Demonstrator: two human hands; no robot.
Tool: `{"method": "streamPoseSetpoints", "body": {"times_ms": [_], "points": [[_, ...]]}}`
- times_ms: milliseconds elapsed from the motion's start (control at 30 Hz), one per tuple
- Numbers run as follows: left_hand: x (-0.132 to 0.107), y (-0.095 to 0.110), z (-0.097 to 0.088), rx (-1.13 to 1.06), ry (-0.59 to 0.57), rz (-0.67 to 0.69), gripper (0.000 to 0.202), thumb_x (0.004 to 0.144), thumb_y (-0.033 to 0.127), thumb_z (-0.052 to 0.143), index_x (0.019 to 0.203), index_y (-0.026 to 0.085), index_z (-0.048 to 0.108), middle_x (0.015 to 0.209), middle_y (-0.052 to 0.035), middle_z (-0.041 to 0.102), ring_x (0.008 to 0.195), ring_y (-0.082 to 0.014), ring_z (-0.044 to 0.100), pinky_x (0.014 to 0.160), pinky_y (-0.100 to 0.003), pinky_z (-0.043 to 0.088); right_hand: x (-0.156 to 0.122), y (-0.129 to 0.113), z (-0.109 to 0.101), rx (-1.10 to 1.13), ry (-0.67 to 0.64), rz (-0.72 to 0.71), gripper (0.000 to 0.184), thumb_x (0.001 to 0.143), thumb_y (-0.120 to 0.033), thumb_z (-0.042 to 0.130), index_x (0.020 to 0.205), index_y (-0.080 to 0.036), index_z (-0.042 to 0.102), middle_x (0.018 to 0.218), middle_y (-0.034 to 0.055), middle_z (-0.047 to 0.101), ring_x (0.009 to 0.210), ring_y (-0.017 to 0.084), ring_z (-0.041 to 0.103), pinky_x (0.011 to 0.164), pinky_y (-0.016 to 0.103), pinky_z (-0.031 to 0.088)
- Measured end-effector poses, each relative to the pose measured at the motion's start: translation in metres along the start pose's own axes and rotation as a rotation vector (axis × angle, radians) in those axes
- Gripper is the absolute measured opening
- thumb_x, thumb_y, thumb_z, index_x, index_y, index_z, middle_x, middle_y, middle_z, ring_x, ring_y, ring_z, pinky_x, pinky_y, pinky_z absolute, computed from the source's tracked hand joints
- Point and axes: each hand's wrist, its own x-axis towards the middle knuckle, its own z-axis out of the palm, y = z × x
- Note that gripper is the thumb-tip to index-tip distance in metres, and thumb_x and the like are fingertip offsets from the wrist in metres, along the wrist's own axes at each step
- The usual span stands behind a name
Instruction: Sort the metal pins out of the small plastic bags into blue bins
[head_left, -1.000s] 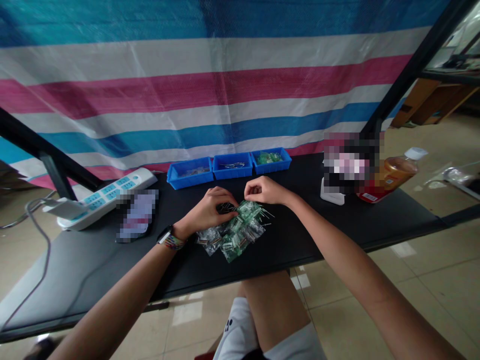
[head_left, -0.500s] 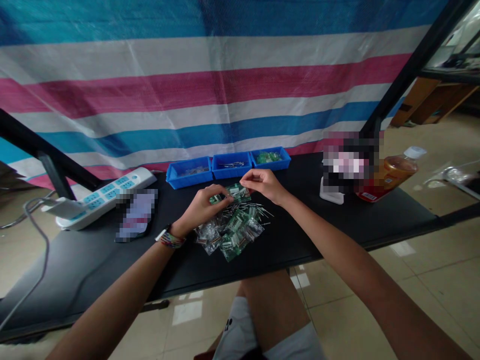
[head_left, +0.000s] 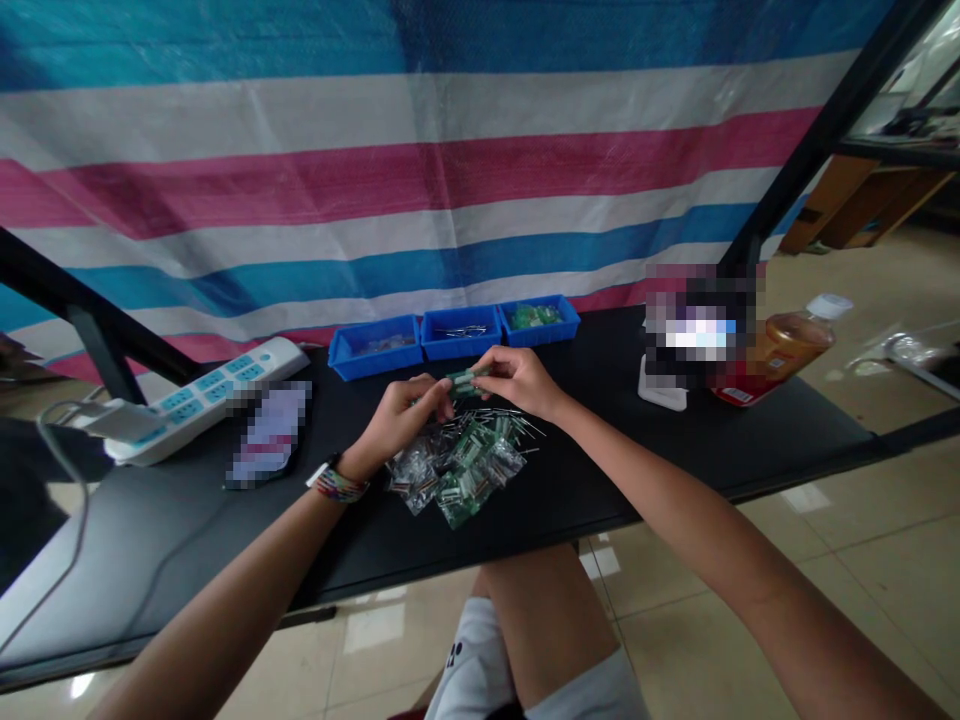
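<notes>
A small green circuit board [head_left: 465, 379] is held up between my two hands, just above the near pile. My left hand [head_left: 409, 410] is closed on its left end, thumb on top. The fingertips of my right hand [head_left: 523, 382] pinch the right end. Whether a clear bag surrounds this board, I cannot tell. Below lies a heap of small clear bags [head_left: 466, 478], several with green boards inside. Thin metal pins [head_left: 514, 425] stick out at the heap's upper right.
Three blue bins stand behind: left [head_left: 375, 348], middle [head_left: 461, 332] with metal pins, right [head_left: 538, 317] with green pieces. A power strip [head_left: 210, 395] and phone [head_left: 270, 435] lie left. On the right stand a bottle [head_left: 791, 345] and a white object [head_left: 661, 387]. The black table [head_left: 592, 480] has a near edge.
The board has risen and tilted between my hands. My right fingers have come down onto its right end. A dark blurred shape has appeared at the left edge.
</notes>
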Motion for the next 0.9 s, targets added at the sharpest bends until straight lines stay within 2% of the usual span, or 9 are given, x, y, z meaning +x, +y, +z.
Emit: {"method": "streamPoseSetpoints", "body": {"times_ms": [67,167,300,433,500,567,633,767,900], "points": [[0.0,0.001,0.0,-0.062,0.011,-0.042,0.065,0.105,0.068,0.051,0.072,0.02,0.079,0.08,-0.0091,0.078,0.079,-0.0231,0.071,0.082,-0.036,0.057,-0.002,-0.002,0.001,-0.091,0.004,-0.1,0.02,0.083,-0.039,0.089,0.09,-0.021,0.081,0.091,0.004,0.072,0.079,0.018,0.069,0.072,0.034,0.058],[0.0,0.001,-0.001,-0.095,0.06,-0.092,0.066,0.104,0.07,0.052,0.076,0.018,0.081,0.08,-0.009,0.078,0.076,-0.0227,0.068,0.073,-0.034,0.055,-0.005,-0.006,0.003,-0.189,-0.022,-0.196,0.011,0.088,-0.035,0.085,0.09,-0.024,0.084,0.101,0.0061,0.073,0.095,0.021,0.071,0.081,0.036,0.058],[0.0,0.003,0.0,-0.082,0.108,-0.091,0.054,0.093,0.066,0.073,0.075,0.016,0.08,0.075,-0.0049,0.074,0.067,-0.0169,0.06,0.061,-0.027,0.044,-0.006,-0.006,0.002,-0.234,-0.031,-0.212,0.006,0.088,-0.025,0.081,0.093,-0.024,0.084,0.119,0.008,0.072,0.111,0.023,0.07,0.093,0.039,0.061],[0.002,0.003,0.0,-0.144,0.176,-0.09,0.048,0.089,0.062,0.08,0.081,0.014,0.082,0.072,-0.0035,0.073,0.063,-0.0138,0.056,0.059,-0.025,0.039,-0.003,-0.004,0.0,-0.075,-0.017,-0.11,0.035,0.084,-0.019,0.075,0.119,-0.024,0.081,0.129,0.0091,0.071,0.11,0.023,0.07,0.092,0.04,0.065],[0.002,0.002,-0.001,-0.161,0.201,-0.082,0.045,0.089,0.059,0.081,0.086,0.014,0.084,0.075,-0.005,0.075,0.064,-0.0144,0.058,0.059,-0.025,0.04,-0.002,-0.003,0.0,0.089,-0.006,-0.013,0.05,0.084,-0.023,0.076,0.134,-0.025,0.073,0.129,0.0089,0.072,0.101,0.022,0.072,0.088,0.04,0.068],[0.002,0.0,-0.002,-0.152,0.202,-0.072,0.044,0.089,0.058,0.081,0.089,0.015,0.085,0.076,-0.0059,0.077,0.063,-0.0149,0.058,0.059,-0.025,0.04,-0.001,-0.003,0.001,0.213,-0.009,0.07,0.057,0.083,-0.03,0.081,0.139,-0.026,0.068,0.121,0.0077,0.074,0.096,0.021,0.073,0.083,0.041,0.071],[0.002,0.0,-0.003,-0.127,0.19,-0.06,0.043,0.089,0.058,0.081,0.089,0.015,0.086,0.076,-0.0062,0.078,0.063,-0.0155,0.059,0.059,-0.026,0.041,-0.001,-0.002,0.004,0.258,-0.014,0.115,0.055,0.08,-0.035,0.087,0.131,-0.024,0.07,0.109,0.0053,0.074,0.092,0.021,0.074,0.078,0.039,0.072],[0.001,0.001,-0.002,-0.067,0.136,-0.014,0.042,0.094,0.056,0.078,0.083,0.017,0.084,0.079,-0.0064,0.079,0.07,-0.0177,0.066,0.066,-0.027,0.047,-0.002,-0.001,0.011,0.233,0.017,0.126,0.039,0.073,-0.04,0.095,0.098,-0.019,0.072,0.089,0.0014,0.07,0.082,0.019,0.073,0.067,0.033,0.07],[0.0,0.003,-0.001,0.004,0.106,0.01,0.045,0.097,0.057,0.074,0.076,0.017,0.079,0.076,-0.0045,0.077,0.072,-0.0174,0.066,0.069,-0.027,0.047,-0.001,0.0,0.011,0.192,0.011,0.111,0.04,0.072,-0.043,0.095,0.093,-0.018,0.071,0.084,0.0013,0.071,0.075,0.018,0.073,0.059,0.031,0.067]]}}
